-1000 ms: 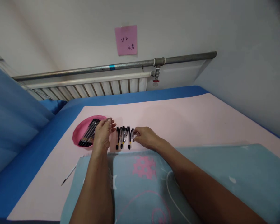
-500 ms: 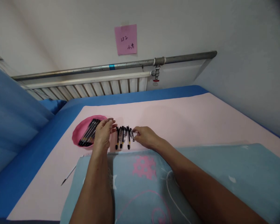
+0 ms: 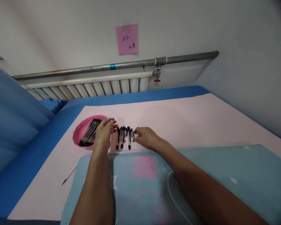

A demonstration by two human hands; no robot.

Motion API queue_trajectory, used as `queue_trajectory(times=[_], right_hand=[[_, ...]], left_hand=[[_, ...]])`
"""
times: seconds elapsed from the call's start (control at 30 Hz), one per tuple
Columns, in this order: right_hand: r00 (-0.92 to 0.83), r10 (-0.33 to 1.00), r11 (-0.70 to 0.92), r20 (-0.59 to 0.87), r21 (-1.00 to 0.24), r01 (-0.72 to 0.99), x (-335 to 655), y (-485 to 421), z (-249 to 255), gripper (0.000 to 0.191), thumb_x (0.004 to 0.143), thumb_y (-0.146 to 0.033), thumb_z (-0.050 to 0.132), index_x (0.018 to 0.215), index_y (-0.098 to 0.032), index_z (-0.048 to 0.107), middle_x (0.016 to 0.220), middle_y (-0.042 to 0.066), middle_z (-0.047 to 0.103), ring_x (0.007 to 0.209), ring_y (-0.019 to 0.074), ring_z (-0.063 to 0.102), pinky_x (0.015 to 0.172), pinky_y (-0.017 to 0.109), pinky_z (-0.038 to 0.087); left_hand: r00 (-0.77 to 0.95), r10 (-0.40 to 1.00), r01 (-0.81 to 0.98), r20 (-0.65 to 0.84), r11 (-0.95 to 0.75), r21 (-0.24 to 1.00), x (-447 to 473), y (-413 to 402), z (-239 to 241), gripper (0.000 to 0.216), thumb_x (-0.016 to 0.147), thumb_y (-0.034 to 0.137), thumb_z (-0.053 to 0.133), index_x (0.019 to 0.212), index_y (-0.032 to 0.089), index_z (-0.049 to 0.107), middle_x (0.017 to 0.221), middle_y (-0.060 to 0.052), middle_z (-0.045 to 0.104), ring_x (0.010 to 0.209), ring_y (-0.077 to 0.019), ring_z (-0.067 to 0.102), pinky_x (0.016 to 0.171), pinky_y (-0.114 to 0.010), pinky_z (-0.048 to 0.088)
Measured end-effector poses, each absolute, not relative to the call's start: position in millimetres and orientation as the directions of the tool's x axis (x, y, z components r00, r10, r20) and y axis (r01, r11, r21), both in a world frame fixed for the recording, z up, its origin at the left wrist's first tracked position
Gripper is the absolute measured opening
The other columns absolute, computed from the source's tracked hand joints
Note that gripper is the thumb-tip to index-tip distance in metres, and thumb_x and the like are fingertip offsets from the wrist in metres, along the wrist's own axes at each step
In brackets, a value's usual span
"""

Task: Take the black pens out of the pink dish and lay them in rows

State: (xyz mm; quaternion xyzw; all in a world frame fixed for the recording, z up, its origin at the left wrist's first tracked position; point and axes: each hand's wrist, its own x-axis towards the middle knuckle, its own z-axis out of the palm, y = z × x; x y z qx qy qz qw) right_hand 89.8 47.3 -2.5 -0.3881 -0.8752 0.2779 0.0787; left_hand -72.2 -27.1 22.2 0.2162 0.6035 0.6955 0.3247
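The pink sheet [image 3: 178,120] is holding pens [image 3: 122,139] between wide left fingers [image 3: 110,121] and narrow right fingers [image 3: 138,129]; I can't tell if these are gripping one. At nine o'clock, a bowl [image 3: 78,131] is likely stopping other pens [image 3: 90,132] rolling.

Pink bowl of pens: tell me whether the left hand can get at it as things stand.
Probably yes: the left hand is beside the pink bowl in this view, and nothing visible blocks the way, though it faces away, toward the row of pens.
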Motion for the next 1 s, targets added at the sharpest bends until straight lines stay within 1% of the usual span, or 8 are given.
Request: queue_trajectory(times=[0.3,0.37,0.43,0.5,0.6,0.77,0.87,1.0], right_hand=[[-0.683,0.726,0.527,-0.083,-0.572,0.629,90,48,-3,0.034,0.068,-0.019,0.057,0.102,-0.017,0.064,0.081,0.004,0.066,0.071,0.0143,0.056,0.059,0.021,0.034],[-0.684,0.725,0.521,-0.083,-0.584,0.623,90,48,-2,0.034,0.068,-0.018,0.055,0.101,-0.016,0.064,0.081,0.005,0.066,0.071,0.0143,0.056,0.060,0.021,0.035],[-0.685,0.724,0.518,-0.081,-0.594,0.616,91,49,-2,0.034,0.068,-0.015,0.054,0.100,-0.015,0.064,0.080,0.005,0.066,0.070,0.0141,0.056,0.060,0.021,0.035],[-0.682,0.727,0.511,-0.080,-0.601,0.614,91,50,-3,0.034,0.068,-0.013,0.053,0.100,-0.014,0.064,0.080,0.005,0.066,0.069,0.0138,0.056,0.060,0.021,0.036],[-0.679,0.731,0.498,-0.074,-0.622,0.604,92,52,-6,0.034,0.068,-0.010,0.051,0.099,-0.014,0.064,0.079,0.005,0.066,0.069,0.0133,0.056,0.061,0.021,0.036],[-0.692,0.718,0.488,-0.076,-0.653,0.579,94,53,-6,0.033,0.069,-0.011,0.050,0.099,-0.013,0.064,0.079,0.005,0.065,0.068,0.0133,0.056,0.061,0.021,0.036],[-0.691,0.718,0.474,-0.084,-0.668,0.574,96,53,-5,0.031,0.070,-0.011,0.049,0.098,-0.013,0.064,0.078,0.005,0.065,0.066,0.0133,0.055,0.060,0.022,0.036],[-0.694,0.716,0.469,-0.071,-0.688,0.554,96,52,-3,0.027,0.071,-0.013,0.049,0.094,-0.013,0.065,0.075,0.005,0.065,0.064,0.0132,0.055,0.059,0.022,0.036]], left_hand=[[-0.699,0.711,-0.180,-0.072,-0.078,0.981,-79,-30,26,0.023,0.060,0.027,0.064,0.078,0.013,0.060,0.078,-0.006,0.062,0.063,-0.0131,0.059,0.058,-0.026,0.046],[-0.775,0.632,-0.098,-0.022,-0.086,0.991,-92,-34,26,0.021,0.062,0.028,0.062,0.079,0.015,0.059,0.077,-0.004,0.062,0.064,-0.0138,0.059,0.059,-0.026,0.046],[-0.873,0.483,0.100,0.063,0.052,0.994,-109,-41,24,0.021,0.069,0.031,0.055,0.085,0.018,0.059,0.080,-0.004,0.063,0.069,-0.0151,0.060,0.062,-0.028,0.047],[-0.916,0.365,0.283,0.164,0.302,0.911,-126,-48,22,0.024,0.074,0.032,0.047,0.092,0.020,0.059,0.086,-0.006,0.064,0.078,-0.0185,0.061,0.068,-0.032,0.047],[-0.914,0.343,0.383,0.218,0.546,0.745,-140,-55,18,0.026,0.073,0.029,0.049,0.091,0.017,0.062,0.093,-0.013,0.064,0.092,-0.0275,0.057,0.081,-0.042,0.041],[-0.901,0.384,0.427,0.201,0.709,0.562,-135,-52,13,0.028,0.067,0.022,0.054,0.090,0.013,0.066,0.099,-0.020,0.062,0.099,-0.0379,0.052,0.084,-0.052,0.034],[-0.896,0.395,0.443,0.203,0.761,0.474,-132,-50,14,0.033,0.066,0.026,0.056,0.094,0.013,0.067,0.103,-0.021,0.060,0.100,-0.0397,0.050,0.081,-0.053,0.035],[-0.883,0.410,0.469,0.228,0.782,0.410,-130,-51,16,0.032,0.071,0.029,0.052,0.095,0.014,0.067,0.104,-0.022,0.058,0.100,-0.0400,0.050,0.078,-0.052,0.036]])
